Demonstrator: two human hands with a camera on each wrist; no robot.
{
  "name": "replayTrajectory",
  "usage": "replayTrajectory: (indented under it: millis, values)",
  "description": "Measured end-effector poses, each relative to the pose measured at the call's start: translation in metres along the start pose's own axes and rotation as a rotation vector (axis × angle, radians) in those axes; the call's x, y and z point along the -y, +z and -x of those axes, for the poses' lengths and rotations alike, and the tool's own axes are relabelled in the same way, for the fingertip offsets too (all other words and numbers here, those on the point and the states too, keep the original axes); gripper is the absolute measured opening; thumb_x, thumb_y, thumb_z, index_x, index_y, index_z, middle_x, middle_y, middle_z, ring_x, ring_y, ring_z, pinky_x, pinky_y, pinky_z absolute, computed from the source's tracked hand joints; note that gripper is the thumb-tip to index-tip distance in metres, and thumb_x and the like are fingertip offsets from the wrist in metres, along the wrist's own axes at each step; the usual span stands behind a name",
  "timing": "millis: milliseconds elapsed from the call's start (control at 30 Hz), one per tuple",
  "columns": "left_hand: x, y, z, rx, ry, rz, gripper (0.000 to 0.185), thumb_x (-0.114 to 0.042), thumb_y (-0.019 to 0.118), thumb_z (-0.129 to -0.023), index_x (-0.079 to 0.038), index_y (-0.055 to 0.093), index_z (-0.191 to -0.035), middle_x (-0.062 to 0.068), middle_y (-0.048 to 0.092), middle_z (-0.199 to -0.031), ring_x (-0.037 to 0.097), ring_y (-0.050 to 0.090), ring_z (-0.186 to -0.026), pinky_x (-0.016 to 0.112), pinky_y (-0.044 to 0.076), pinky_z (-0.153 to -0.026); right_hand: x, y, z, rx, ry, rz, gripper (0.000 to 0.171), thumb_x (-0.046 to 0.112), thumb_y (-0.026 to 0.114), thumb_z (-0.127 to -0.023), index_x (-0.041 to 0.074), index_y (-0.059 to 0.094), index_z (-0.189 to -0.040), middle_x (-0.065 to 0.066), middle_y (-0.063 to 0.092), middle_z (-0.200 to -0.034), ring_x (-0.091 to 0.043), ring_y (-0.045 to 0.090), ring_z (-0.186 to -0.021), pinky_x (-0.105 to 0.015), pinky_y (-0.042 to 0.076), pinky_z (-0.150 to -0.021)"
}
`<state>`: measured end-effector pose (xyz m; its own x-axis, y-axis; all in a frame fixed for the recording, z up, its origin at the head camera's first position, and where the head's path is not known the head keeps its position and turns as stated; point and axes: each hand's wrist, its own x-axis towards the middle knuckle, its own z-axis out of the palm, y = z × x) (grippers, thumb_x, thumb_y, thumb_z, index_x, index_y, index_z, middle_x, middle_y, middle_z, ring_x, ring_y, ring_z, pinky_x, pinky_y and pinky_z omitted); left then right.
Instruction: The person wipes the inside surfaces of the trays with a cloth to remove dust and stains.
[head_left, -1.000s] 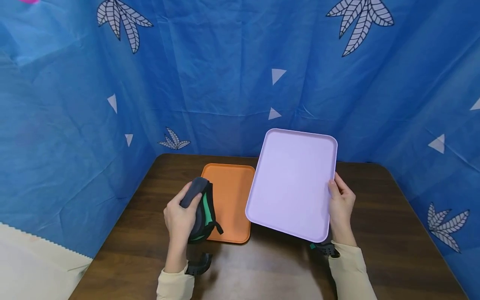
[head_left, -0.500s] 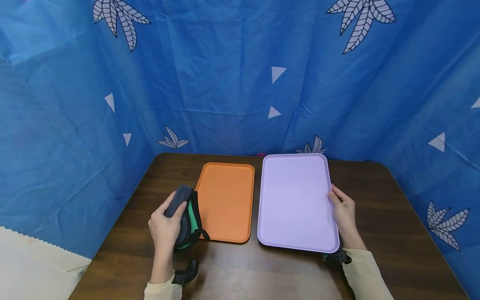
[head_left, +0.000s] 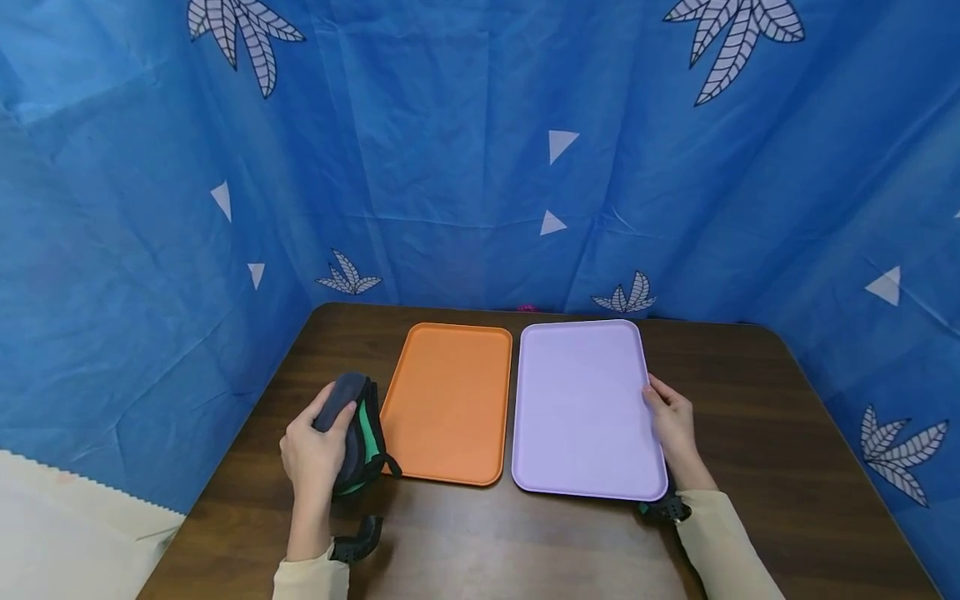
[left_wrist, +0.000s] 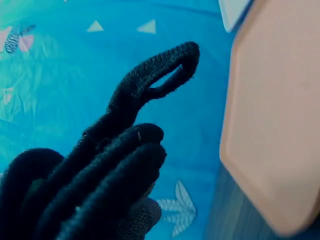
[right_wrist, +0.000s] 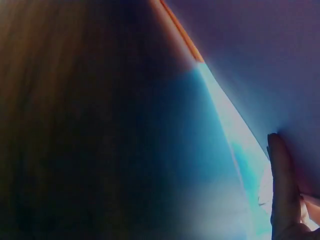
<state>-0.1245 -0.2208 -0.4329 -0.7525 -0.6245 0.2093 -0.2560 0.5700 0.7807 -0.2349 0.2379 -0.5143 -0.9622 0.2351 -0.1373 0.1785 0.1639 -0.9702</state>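
While both forearms reach in from the bottom edge of the head view, the left hand [head_left: 315,450] sits at lower left of centre, its fingers curled round a dark grey and green fabric bundle [head_left: 352,433] with black trim that it holds against the brown table [head_left: 750,433]. Just to the right of that bundle lies an orange tray [head_left: 448,400], flat on the table, and beside it, with only a thin gap, lies a lilac tray [head_left: 581,408], also flat. The right hand [head_left: 670,425] grips the lilac tray's right edge, thumb on top of the rim and fingers hidden below it. A blue cloth backdrop [head_left: 465,150] with white leaf and triangle prints fills the upper half of the frame. From the left wrist view, the fabric bundle [left_wrist: 95,180] fills the lower left as dark knitted folds, with a loop of black trim sticking up toward top centre; the orange tray [left_wrist: 275,125] takes the right side, looking pale, and the hand itself is not seen. From the right wrist view, the lilac tray [right_wrist: 260,60] covers the upper right, and one finger [right_wrist: 280,190] of the right hand lies against it at lower right; the rest is dark blur.
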Motion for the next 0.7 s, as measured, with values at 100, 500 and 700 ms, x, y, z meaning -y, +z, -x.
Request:
replayTrajectory:
  millis: [100, 500, 700]
  values:
    - [0.007, -0.005, -0.014, -0.004, -0.014, -0.057, 0.047, -0.045, 0.063, -0.077, -0.035, 0.053, -0.123, 0.011, 0.055, -0.122, 0.040, 0.051, -0.099, 0.049, 0.039, -0.071, -0.004, 0.000, -0.002, -0.004, 0.009, 0.003, 0.049, 0.032, 0.043, -0.092, 0.007, 0.038, -0.134, -0.012, 0.038, -0.137, -0.023, 0.039, -0.121, -0.009, 0.038, -0.078]
    - [0.042, 0.001, -0.064, -0.006, -0.009, -0.247, 0.046, -0.040, 0.058, -0.083, -0.033, 0.048, -0.127, 0.015, 0.055, -0.121, 0.045, 0.052, -0.093, 0.054, 0.038, -0.066, -0.009, -0.008, -0.009, 0.117, -0.050, 0.113, 0.053, 0.034, 0.038, -0.094, 0.003, 0.031, -0.137, -0.018, 0.035, -0.137, -0.022, 0.044, -0.111, -0.010, 0.038, -0.073]
    - [0.057, 0.023, -0.071, -0.002, 0.053, -0.298, 0.045, -0.033, 0.060, -0.082, -0.028, 0.050, -0.126, 0.017, 0.056, -0.118, 0.045, 0.052, -0.094, 0.057, 0.039, -0.067, -0.008, -0.018, -0.011, 0.259, -0.102, 0.214, 0.052, 0.027, 0.039, -0.095, -0.004, 0.029, -0.136, -0.026, 0.034, -0.136, -0.030, 0.043, -0.114, -0.027, 0.044, -0.083]
